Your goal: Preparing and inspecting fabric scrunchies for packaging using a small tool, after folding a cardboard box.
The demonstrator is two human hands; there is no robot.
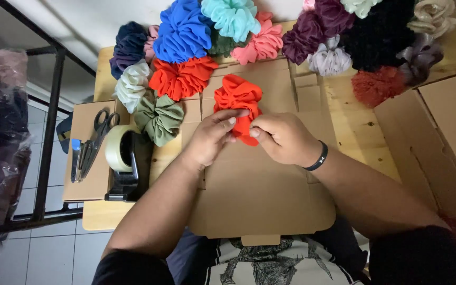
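Head camera: the left hand (pixel 209 138) and the right hand (pixel 283 138) both pinch a red-orange scrunchie (pixel 238 103) with their fingers (pixel 237 115). It sits over a flat cardboard box (pixel 259 184) on the wooden tabletop (pixel 360 132). More scrunchies lie behind, and a tape dispenser (pixel 125 161) with scissors (pixel 98 137) to the left.

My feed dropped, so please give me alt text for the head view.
Both hands, left hand and right hand, pinch a red-orange scrunchie over a flat cardboard box. Scrunchie pile behind; tape dispenser and scissors at left.
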